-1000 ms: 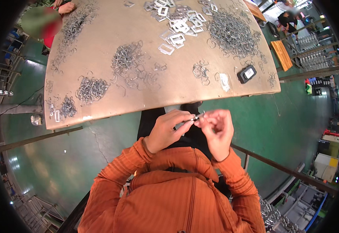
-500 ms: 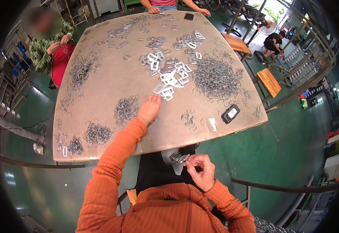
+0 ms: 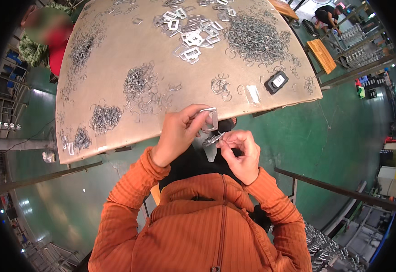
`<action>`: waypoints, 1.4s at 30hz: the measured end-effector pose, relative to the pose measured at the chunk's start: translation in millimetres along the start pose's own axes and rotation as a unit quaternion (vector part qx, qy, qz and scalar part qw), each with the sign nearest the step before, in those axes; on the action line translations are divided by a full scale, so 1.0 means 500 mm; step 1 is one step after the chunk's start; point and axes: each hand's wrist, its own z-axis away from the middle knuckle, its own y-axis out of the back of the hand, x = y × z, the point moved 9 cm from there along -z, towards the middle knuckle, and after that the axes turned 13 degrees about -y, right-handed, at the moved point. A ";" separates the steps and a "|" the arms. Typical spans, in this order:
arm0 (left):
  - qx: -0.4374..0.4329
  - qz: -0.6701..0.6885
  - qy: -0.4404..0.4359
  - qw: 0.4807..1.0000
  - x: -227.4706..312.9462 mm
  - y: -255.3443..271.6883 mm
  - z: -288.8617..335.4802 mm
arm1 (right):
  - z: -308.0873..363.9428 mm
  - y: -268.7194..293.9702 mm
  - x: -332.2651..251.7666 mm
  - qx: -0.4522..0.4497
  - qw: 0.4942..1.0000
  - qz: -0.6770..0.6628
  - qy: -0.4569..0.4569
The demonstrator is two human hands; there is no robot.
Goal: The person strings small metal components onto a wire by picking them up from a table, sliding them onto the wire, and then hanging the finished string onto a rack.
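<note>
Green-floored workshop [image 3: 343,131], brown surface [image 3: 111,50] covered in metal bits. From the left: clumps of bent wire hooks [image 3: 105,119], then the left hand [image 3: 179,131], thumb and fingers pinched on 1 flat metal frame [image 3: 215,119] just past the surface's near edge. 0.5 s ago that hand was over at the frame pile [image 3: 192,38]. Right hand [image 3: 241,152] is pinching a bunch of small metal pieces [image 3: 212,139], right below the frame. Further right, a black box [image 3: 276,82] has a white label [image 3: 278,80], print too tiny to read.
</note>
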 end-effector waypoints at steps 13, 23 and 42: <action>-0.026 -0.082 -0.142 0.986 0.062 -0.005 0.028 | 0.003 -0.025 0.014 -0.010 0.998 0.063 0.006; -0.029 -0.230 -0.199 0.952 -0.008 -0.026 0.092 | -0.104 0.009 0.093 -0.051 0.980 0.165 -0.095; -0.008 -0.125 -0.192 0.973 -0.106 -0.057 0.136 | -0.369 -0.415 0.091 -0.260 0.811 0.508 0.131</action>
